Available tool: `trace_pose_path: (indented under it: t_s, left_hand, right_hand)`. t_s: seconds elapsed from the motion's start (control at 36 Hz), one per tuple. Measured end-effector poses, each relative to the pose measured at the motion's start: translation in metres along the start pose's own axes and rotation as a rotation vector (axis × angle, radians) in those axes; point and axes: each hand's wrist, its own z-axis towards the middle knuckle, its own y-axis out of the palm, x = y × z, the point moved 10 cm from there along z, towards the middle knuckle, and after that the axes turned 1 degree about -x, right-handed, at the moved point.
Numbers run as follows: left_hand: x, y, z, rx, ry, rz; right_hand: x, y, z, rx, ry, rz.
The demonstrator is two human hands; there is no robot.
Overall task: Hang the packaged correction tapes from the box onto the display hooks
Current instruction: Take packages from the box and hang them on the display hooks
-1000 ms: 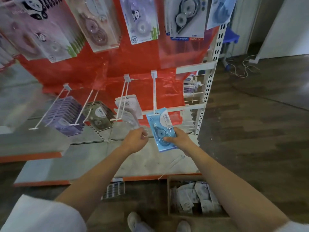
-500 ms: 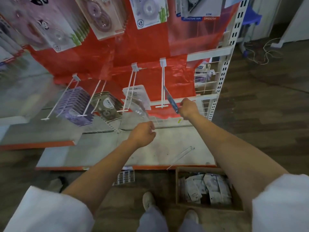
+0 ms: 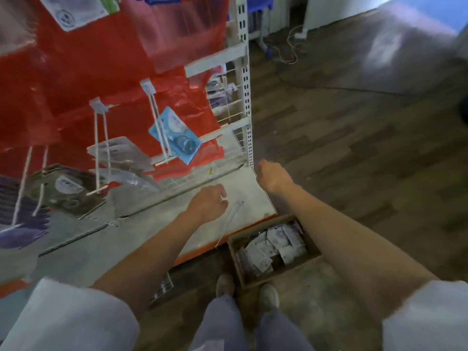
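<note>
A blue correction-tape packet [image 3: 177,135] hangs tilted on a white display hook [image 3: 155,107] against the red backing, free of both hands. My right hand [image 3: 272,176] hovers below and to the right of it, fingers loosely curled, holding nothing. Over the grey shelf base, my left hand [image 3: 207,202] is also loosely curled, with nothing visible in it. The cardboard box [image 3: 283,271] sits on the floor by my feet, with several white packets [image 3: 266,247] inside. Image is motion-blurred.
A neighbouring hook [image 3: 101,148] carries clear and white packets [image 3: 119,150]; further left hang grey and purple packets [image 3: 63,186]. A clear plastic strip [image 3: 233,214] lies on the shelf base [image 3: 152,226]. The white upright post [image 3: 244,79] marks the rack's right end; wood floor beyond.
My right hand let go of the blue packet, which now hangs on the hook, and dropped down to the right. My left hand lowered too. My view swung right and down.
</note>
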Motion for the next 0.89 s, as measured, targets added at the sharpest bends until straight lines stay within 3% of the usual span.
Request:
trace_pose_path:
  t_s: [0.33, 0.64, 0.89]
  left_hand:
    - [0.046, 0.100, 0.035, -0.269, 0.190, 0.072]
    - [-0.010, 0.233, 0.057, -0.444, 0.137, 0.088]
    - [-0.078, 0.394, 0.111, -0.587, 0.014, 0.032]
  right_hand:
    - [0.122, 0.055, -0.044, -0.006, 0.328, 0.151]
    - [0.202, 0.218, -0.067, -0.091, 0.590, 0.491]
    - [0.264, 0.361, -0.021, -0.136, 0.628, 0.532]
